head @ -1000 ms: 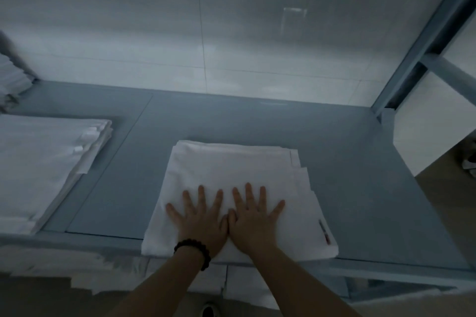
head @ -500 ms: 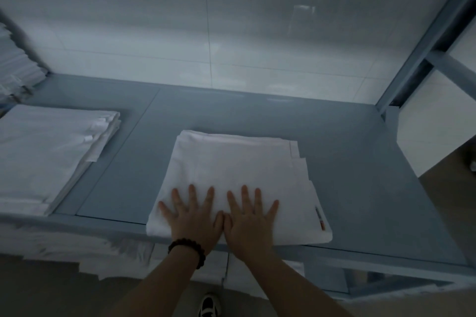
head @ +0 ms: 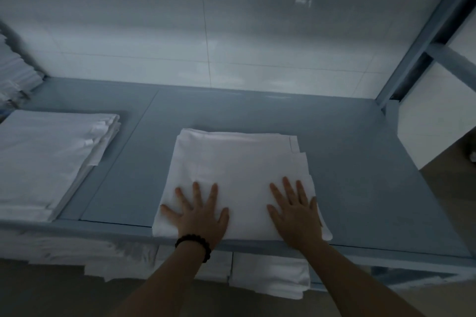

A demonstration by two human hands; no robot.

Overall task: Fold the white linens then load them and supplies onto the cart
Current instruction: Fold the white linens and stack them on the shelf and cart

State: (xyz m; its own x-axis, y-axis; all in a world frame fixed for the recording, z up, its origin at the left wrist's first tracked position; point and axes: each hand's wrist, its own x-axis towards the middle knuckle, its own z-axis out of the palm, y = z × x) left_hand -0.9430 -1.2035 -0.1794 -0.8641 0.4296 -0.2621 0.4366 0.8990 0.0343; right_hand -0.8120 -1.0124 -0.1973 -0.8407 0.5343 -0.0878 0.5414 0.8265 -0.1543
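The folded white sheet (head: 239, 170) lies at the front edge of the blue table (head: 360, 162), my left grip (head: 201, 216) and right grip (head: 296, 216) flat on it, fingers spread, grasping nothing — I'd press evenly outward and square the ragged right edge. Another white stack (head: 46, 157) sits well left; no writing readable.
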